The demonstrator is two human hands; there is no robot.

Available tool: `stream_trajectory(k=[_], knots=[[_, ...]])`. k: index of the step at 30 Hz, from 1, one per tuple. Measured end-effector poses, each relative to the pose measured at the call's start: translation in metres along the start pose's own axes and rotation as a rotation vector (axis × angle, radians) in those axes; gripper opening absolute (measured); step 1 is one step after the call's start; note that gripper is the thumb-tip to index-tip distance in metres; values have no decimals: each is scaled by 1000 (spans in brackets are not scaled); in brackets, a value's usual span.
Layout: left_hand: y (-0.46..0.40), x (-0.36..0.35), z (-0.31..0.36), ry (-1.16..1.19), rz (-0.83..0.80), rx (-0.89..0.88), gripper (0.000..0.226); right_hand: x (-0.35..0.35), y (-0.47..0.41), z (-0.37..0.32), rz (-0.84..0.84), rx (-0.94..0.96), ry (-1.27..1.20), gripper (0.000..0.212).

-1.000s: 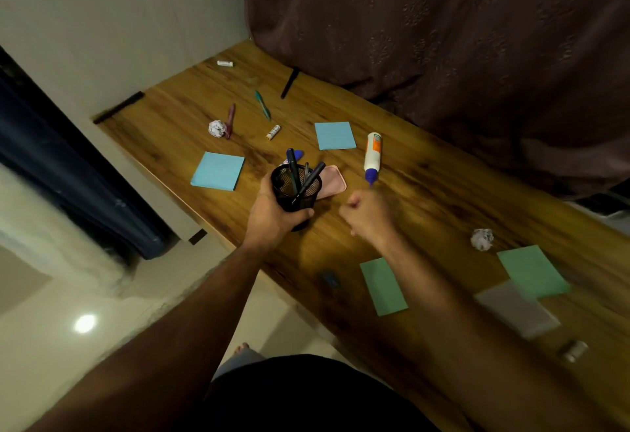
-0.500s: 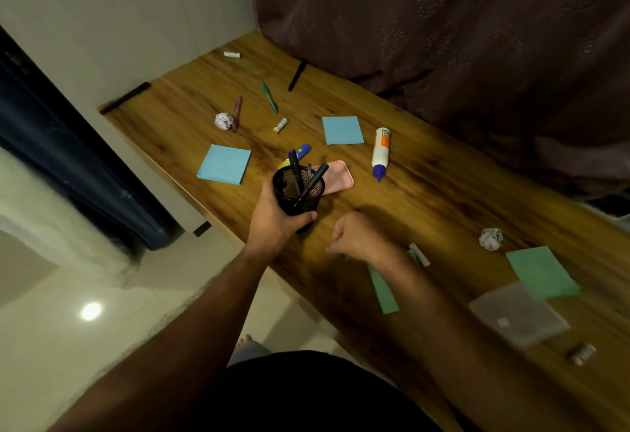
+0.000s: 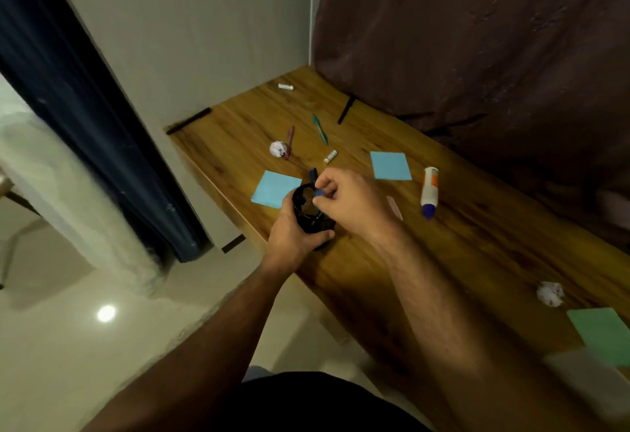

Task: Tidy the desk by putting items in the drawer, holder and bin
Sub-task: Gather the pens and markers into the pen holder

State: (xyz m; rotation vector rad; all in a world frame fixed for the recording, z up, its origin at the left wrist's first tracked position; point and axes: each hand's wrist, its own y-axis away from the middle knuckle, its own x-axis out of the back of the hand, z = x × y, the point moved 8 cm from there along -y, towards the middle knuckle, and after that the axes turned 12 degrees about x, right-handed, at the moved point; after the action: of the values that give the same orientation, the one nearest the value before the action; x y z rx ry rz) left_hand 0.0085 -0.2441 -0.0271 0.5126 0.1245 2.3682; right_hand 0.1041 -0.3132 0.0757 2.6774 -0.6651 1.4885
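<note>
Near the tabletop's left edge, the left hand (image 3: 296, 233) grips the black mesh holder (image 3: 308, 208) while the right hand (image 3: 354, 201) pinches a small blue item (image 3: 319, 193) over its mouth.

- A dark brown curtain with a faint embossed pattern (image 3: 477, 42) hangs along the far edge of the wooden desk (image 3: 477, 244), its lower folds reaching the surface.
- A plain off-white wall (image 3: 191, 29) stands beyond the left end of the desk.
- A dark navy curtain (image 3: 88, 117) runs slantwise down in front of that wall to the floor.
- A glossy pale tiled floor (image 3: 68, 346) lies below the near edge of the desk, with a round bright reflection of a lamp (image 3: 106, 313) on it.
</note>
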Motion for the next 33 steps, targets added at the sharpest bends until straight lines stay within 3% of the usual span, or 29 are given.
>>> stream_trajectory(k=[3, 10, 17, 24, 33], knots=[[-10, 31, -2, 22, 13, -3, 95, -20, -19, -13, -3, 18, -3, 24], [-37, 98, -11, 47, 33, -3, 95, -26, -62, -34, 193, 10, -91, 11], [-60, 142, -19, 68, 33, -10, 95, -37, -84, 0, 272, -221, -192, 14], [-88, 158, -17, 97, 45, 10, 94, -47, -125, 40, 234, -361, -159, 18], [-155, 166, 6, 0, 85, 30, 95, -60, -202, 143, 86, -526, -25, 21]])
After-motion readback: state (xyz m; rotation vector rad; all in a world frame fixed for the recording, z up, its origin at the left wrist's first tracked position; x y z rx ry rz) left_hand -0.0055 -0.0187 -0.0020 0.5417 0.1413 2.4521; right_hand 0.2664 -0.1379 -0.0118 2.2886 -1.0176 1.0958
